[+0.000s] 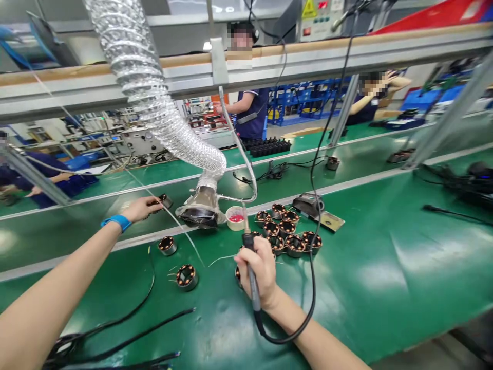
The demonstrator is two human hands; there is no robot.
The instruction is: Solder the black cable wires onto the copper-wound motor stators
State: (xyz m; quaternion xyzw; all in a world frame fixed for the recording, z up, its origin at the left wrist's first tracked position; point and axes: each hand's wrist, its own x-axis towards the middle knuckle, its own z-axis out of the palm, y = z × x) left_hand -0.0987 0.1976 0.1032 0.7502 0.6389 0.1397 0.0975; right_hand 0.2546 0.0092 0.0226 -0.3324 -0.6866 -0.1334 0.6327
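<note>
Yellow warning label [309, 9], right fingers [265, 251] round soldering iron [253, 282], left fingers [153, 201] at stator [167, 201], grip unclear

The soldering iron [252, 282], slim, with a black and grey handle and a metal tip, was held slanting upward over the counter [362, 288], tip toward the far side, its black cord looping right from the near end. On the far left, a dark ring-shaped core [165, 201] sat against the left hand [139, 209], partly covered; whether gripped or only touched could not be told. Nearer stood two separate cores [187, 278], grey rings with copper coils inside, the nearest trailing pale wires leftward. A cluster of similar cores [287, 227] lay right of the tip, several touching
</note>
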